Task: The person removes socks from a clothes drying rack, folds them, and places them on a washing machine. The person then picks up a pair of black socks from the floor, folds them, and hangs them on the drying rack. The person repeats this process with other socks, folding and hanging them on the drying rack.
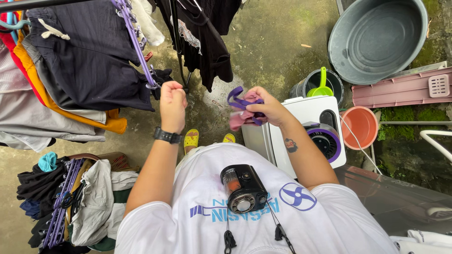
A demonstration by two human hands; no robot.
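Closest to us, a small black camera point(243, 189) hangs on our white shirt point(263, 221), and just past it our right hand point(267, 106) is closed around a bunched pink cloth point(241, 117) together with a purple hanger point(239, 100), held in the air above our yellow sandals point(191, 138). We judge the cloth light, soft and limp, likely damp, so it should sag wherever it is not held; a hem or corner looks the best place to pinch it. The thin plastic hanger looks stiff but springy, best taken near its hook. Our left hand point(172, 104), a black watch point(167, 136) on its wrist, is curled into a fist; we cannot tell whether it holds anything. It sits just beside the dark shorts point(89, 56) on the crowded rack. To the right a white washing machine point(306, 127) stands close, with a green scoop point(322, 87), an orange bucket point(360, 126) and a grey tub point(376, 40) beyond. A heap of clothes point(70, 197) lies lower left, so open room is mostly the wet concrete floor point(268, 42) ahead.
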